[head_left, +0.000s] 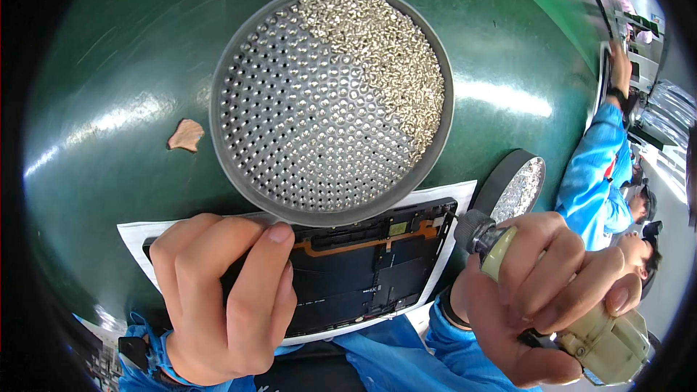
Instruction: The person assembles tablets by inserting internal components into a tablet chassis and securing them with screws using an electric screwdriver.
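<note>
In my right hand (pixel 537 290) is a pale yellow-green electric screwdriver (pixel 499 252), its black knurled nose pointing up and left past the right edge of an opened tablet-like device (pixel 348 287). The device has a black inside with an orange flex cable and lies on a white sheet (pixel 136 238). My left hand (pixel 225 290) is over the device's left part, fingers curled and tips together beside the near rim of a round grey screw tray (pixel 223 156). Whatever those fingertips may hold is hidden. Small silvery-gold screws (pixel 392 51) heap along the tray's upper right; its dimpled, perforated floor shows elsewhere.
A small round dark container (pixel 501 170) with shiny bits inside stands tilted right of the tray. Left of the tray, a tan scrap (pixel 186 135) lies on the green tabletop (pixel 138 43). At the far right a co-worker's blue sleeve (pixel 592 160) reaches along the table.
</note>
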The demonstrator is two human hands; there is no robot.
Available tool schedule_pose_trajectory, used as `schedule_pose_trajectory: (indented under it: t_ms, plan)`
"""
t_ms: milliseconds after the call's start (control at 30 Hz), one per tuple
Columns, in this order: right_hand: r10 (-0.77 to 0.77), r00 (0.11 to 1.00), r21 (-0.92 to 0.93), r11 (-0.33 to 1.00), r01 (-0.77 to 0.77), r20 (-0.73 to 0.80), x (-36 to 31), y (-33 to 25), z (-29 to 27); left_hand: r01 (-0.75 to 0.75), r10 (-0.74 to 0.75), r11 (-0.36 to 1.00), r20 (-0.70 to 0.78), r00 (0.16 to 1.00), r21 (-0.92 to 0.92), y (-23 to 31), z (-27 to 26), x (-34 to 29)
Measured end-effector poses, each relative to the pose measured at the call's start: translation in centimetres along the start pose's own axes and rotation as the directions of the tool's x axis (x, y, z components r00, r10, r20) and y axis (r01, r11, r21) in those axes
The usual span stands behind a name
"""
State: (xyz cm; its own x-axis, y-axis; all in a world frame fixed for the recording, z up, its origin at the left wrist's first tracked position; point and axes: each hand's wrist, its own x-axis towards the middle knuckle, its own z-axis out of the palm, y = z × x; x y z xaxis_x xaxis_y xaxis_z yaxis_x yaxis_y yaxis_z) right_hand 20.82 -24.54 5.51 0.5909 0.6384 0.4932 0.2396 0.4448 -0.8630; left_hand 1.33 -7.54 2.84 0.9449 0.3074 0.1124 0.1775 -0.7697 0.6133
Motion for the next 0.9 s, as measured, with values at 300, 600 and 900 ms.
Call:
schedule_pose_trajectory:
  t_ms: [300, 600, 900]
  plan:
    - [-0.258, 0.964, -0.112, 0.962, 0.25, -0.059, -0.2, 1.7, 2.1, -0.056, 0.057, 0.998, -0.101, 0.993, 0.012, -0.4, 0.1, -0.4]
    - [-0.231, 0.972, -0.079, 0.971, 0.227, -0.035, 1.0, -3.7, 3.5, -0.128, 0.122, 0.99, -0.102, 0.987, -0.061, -1.4, -0.9, -0.7]
    - [-0.085, 0.969, -0.014, 0.996, 0.084, -0.232, 1.3, -1.3, 6.6, -0.181, 0.183, 0.983, -0.095, 0.978, 0.029, -1.8, -0.8, -0.8]
